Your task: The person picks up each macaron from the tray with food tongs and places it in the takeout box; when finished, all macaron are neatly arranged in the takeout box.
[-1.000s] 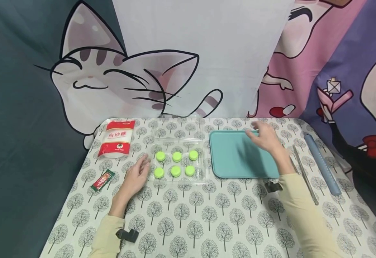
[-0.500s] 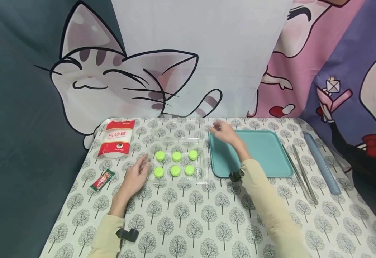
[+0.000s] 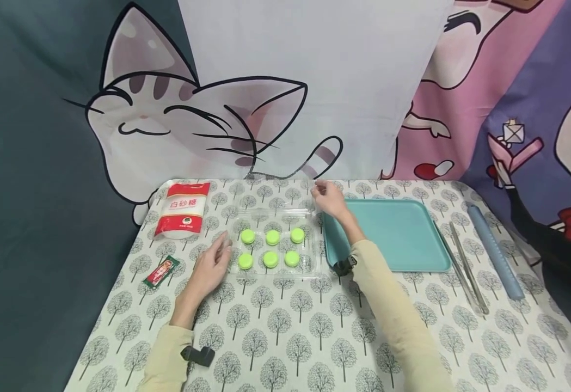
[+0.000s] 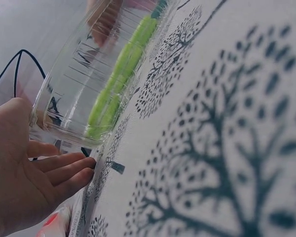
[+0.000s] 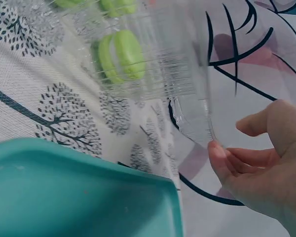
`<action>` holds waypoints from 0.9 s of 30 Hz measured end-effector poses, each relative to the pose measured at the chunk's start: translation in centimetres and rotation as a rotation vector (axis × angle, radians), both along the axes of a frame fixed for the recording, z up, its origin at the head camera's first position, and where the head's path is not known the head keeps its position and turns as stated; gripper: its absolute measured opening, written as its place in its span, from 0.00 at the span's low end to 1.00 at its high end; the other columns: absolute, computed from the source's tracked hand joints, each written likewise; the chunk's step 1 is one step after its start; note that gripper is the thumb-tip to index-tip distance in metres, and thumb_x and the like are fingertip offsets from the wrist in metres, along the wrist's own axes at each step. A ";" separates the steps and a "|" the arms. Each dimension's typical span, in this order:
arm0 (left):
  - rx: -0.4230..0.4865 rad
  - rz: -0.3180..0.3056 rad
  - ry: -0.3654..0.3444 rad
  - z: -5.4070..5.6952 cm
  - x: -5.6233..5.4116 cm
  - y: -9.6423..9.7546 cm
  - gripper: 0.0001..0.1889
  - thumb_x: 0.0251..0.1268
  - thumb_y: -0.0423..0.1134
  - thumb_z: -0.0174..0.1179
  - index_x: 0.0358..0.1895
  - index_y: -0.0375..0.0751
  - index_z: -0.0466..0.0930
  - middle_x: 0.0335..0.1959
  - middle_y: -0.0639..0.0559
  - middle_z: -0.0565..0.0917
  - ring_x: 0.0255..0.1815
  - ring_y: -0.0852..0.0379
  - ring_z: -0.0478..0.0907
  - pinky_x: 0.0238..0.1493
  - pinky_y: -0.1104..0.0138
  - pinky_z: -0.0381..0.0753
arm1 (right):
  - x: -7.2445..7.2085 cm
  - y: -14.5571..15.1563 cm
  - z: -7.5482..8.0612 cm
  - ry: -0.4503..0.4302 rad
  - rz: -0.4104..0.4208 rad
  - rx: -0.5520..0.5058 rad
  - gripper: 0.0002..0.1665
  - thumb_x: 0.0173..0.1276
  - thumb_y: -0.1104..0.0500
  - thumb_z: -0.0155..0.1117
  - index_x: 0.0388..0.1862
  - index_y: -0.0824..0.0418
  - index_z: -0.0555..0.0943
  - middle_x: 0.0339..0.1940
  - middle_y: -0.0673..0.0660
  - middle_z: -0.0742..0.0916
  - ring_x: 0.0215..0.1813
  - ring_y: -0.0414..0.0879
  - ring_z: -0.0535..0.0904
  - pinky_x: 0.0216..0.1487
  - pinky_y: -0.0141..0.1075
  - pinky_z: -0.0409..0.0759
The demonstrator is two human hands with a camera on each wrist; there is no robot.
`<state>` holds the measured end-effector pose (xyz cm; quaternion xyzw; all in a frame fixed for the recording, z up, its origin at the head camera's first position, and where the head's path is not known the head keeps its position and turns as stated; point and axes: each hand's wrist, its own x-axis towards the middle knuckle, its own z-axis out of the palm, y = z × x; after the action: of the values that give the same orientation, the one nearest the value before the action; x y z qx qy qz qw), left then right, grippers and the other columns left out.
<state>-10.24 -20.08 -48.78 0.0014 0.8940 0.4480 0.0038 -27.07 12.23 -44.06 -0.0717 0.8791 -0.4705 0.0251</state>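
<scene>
Several bright green macarons (image 3: pixel 272 237) sit in two rows in a clear plastic box (image 3: pixel 265 275). Its transparent lid (image 3: pixel 272 193) stands raised at the back. Beside the box's left wall is my left hand (image 3: pixel 212 265), fingers extended near the base; in the left wrist view its thumb overlaps the rim. My right hand (image 3: pixel 330 199) is at the right edge of the lid. The right wrist view has a fingertip right at the lid's corner, with the thumb (image 5: pixel 251 123) held apart from it.
A teal tray (image 3: pixel 388 234) lies right of the box, under my right forearm. Metal tongs (image 3: pixel 466 267) and a blue stick-like item (image 3: pixel 495 251) lie farther right. A red-and-white sugar bag (image 3: pixel 183 209) and a small green-and-red packet (image 3: pixel 161 272) are at left.
My right hand has travelled left, from above the teal tray to the lid's right edge. The left hand stays beside the box. The head view has shifted slightly.
</scene>
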 end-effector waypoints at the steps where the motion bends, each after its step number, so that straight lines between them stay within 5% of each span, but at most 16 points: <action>1: -0.004 0.000 -0.002 0.0 0.0 0.0 0.31 0.81 0.49 0.47 0.81 0.45 0.55 0.75 0.40 0.70 0.71 0.39 0.73 0.78 0.49 0.67 | 0.1 0.1 0.3 0.010 -0.012 -0.020 0.28 0.77 0.59 0.53 0.70 0.73 0.70 0.59 0.69 0.83 0.62 0.62 0.79 0.69 0.51 0.79; 8: -0.018 -0.015 -0.005 0.1 0.0 0.2 0.31 0.82 0.48 0.46 0.81 0.43 0.54 0.75 0.41 0.71 0.71 0.39 0.73 0.77 0.49 0.68 | 0.9 0.7 2.7 0.144 -0.021 -0.172 0.26 0.77 0.67 0.47 0.71 0.70 0.70 0.59 0.69 0.82 0.60 0.60 0.81 0.66 0.48 0.81; 14: -0.011 -0.014 -0.009 0.4 0.0 0.3 0.30 0.82 0.46 0.47 0.80 0.40 0.55 0.74 0.39 0.71 0.71 0.37 0.73 0.76 0.47 0.70 | 2.3 0.7 5.1 0.256 -0.001 -0.313 0.24 0.78 0.67 0.52 0.70 0.66 0.71 0.60 0.69 0.81 0.62 0.61 0.80 0.68 0.44 0.79; 22: 0.024 -0.016 -0.033 0.5 0.1 0.0 0.31 0.84 0.50 0.41 0.81 0.41 0.51 0.75 0.37 0.69 0.74 0.36 0.69 0.80 0.44 0.61 | 6.3 0.7 7.0 0.390 0.089 -0.401 0.20 0.78 0.71 0.49 0.65 0.77 0.73 0.58 0.75 0.80 0.60 0.68 0.77 0.60 0.26 0.79; 27: 0.033 -0.015 -0.048 0.8 0.4 -0.4 0.31 0.85 0.54 0.33 0.82 0.44 0.50 0.74 0.39 0.72 0.73 0.36 0.70 0.81 0.37 0.51 | 9.2 1.5 6.7 0.436 0.130 -0.342 0.16 0.78 0.69 0.50 0.58 0.73 0.79 0.55 0.69 0.84 0.56 0.55 0.79 0.61 0.25 0.78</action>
<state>-9.86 -20.51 -47.93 -0.0024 0.8862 0.4623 0.0285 -17.88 13.75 -37.41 -0.2305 0.7652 -0.5829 -0.1472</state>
